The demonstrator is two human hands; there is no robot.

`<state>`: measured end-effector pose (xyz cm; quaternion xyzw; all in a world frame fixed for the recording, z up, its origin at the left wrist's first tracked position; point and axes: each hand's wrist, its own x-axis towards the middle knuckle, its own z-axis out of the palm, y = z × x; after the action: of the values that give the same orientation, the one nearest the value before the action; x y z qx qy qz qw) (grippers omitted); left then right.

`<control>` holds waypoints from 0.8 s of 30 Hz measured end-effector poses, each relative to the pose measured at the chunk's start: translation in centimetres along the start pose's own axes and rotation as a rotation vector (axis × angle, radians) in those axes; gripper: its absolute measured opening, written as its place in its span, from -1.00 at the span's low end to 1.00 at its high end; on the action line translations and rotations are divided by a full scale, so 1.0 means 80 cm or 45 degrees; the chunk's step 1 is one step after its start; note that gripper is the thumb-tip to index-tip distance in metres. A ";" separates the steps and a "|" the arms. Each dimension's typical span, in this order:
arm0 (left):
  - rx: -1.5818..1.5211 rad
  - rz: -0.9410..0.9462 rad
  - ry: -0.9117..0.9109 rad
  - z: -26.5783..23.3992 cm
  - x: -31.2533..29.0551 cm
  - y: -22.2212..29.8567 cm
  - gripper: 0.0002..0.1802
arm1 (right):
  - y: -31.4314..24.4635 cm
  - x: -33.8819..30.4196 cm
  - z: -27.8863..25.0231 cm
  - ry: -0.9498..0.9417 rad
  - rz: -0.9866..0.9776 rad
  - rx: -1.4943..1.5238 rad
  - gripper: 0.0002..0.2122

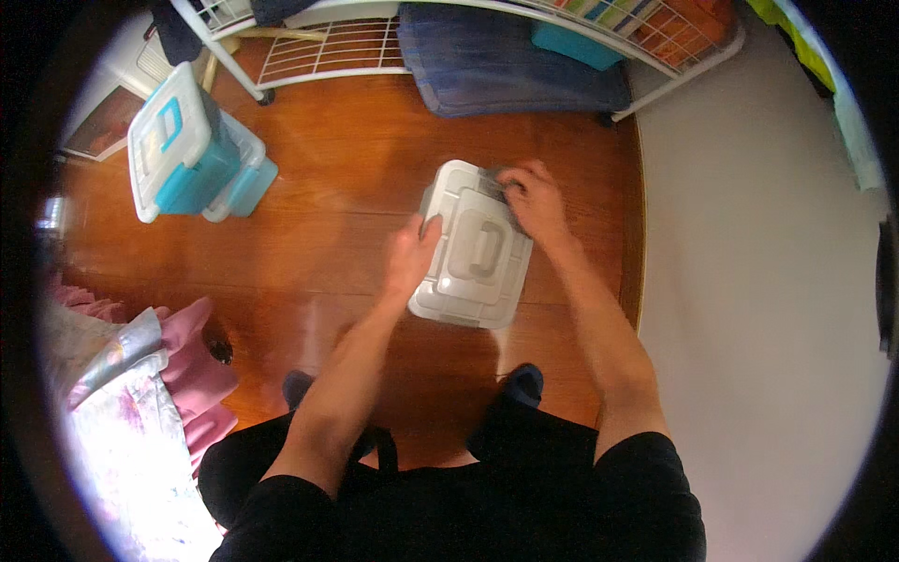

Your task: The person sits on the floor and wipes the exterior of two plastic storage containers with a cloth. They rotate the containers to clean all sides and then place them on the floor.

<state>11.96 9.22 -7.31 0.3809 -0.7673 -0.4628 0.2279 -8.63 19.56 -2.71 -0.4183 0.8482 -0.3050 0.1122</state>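
Observation:
A white lidded plastic storage box (451, 303) with a grey handle (487, 249) on its lid is in front of me, slightly tilted in view, over the wooden floor. Along its left side my left hand (412, 255) grips the edge, the thumb by the lid rim and the other fingers mostly hidden below. My right hand (536, 201) has its fingers curled over the far right corner, beside a grey latch (491, 184). Motion slightly smears those fingertips. The box's inside is hidden by the lid.
Two blue boxes with white lids (192, 150) stand at the far left. A white wire rack (328, 51) with a dark blue fabric bag (496, 70) spans the far side. The wall (749, 281) is on the right. A bed with pink bedding (201, 375) lies near left.

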 end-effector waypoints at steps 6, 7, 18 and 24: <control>0.095 -0.137 -0.006 -0.004 -0.003 0.008 -0.57 | 0.010 -0.019 0.035 0.049 -0.367 0.128 -0.66; 0.057 -0.109 -0.032 -0.005 -0.003 0.009 -0.56 | 0.034 -0.026 0.013 0.032 -0.267 -0.047 -0.66; 0.072 -0.079 -0.049 -0.001 -0.004 0.017 -0.51 | 0.025 -0.041 0.015 0.075 -0.313 -0.036 -0.66; 0.041 -0.144 -0.119 -0.010 0.001 0.022 -0.52 | 0.106 -0.039 -0.030 0.121 0.241 0.025 -0.68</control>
<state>11.83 9.19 -5.38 0.4052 -0.7617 -0.4799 0.1590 -13.17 26.98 -6.18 -0.3202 0.8852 -0.3209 0.1044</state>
